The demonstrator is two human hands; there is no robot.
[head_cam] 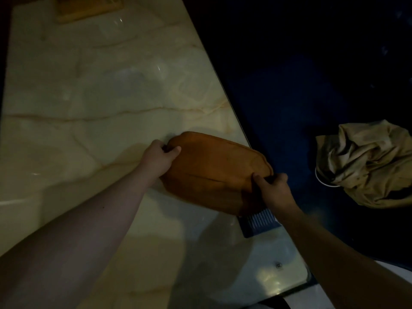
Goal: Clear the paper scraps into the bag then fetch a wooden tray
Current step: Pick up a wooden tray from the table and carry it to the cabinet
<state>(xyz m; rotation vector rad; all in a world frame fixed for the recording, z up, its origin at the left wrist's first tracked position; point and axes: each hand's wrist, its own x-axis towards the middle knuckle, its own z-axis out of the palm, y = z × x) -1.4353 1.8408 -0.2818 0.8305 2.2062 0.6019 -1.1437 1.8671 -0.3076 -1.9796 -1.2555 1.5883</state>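
Glossy cream marble table (89, 97), tan veining, smooth and reflective, dim light. Far left corner: pale wooden block-like item (87, 10), cropped, shape unclear. Left hand (159, 156) clenched on the left end of the wooden tray (214, 172), thumb on top, fingers curled under. Tray is orange-brown, matte, oblong with rounded corners and a raised rim line; sits on the table at its right edge, right end overhanging. Right hand (270, 187) grips the tray's right end, fingers wrapped over the edge. Dark ribbed rectangular thing (258, 221) just below the tray, partly under it. Far right, off the table: crumpled tan paper bag (367, 163), creased, against dark floor. No readable writing.
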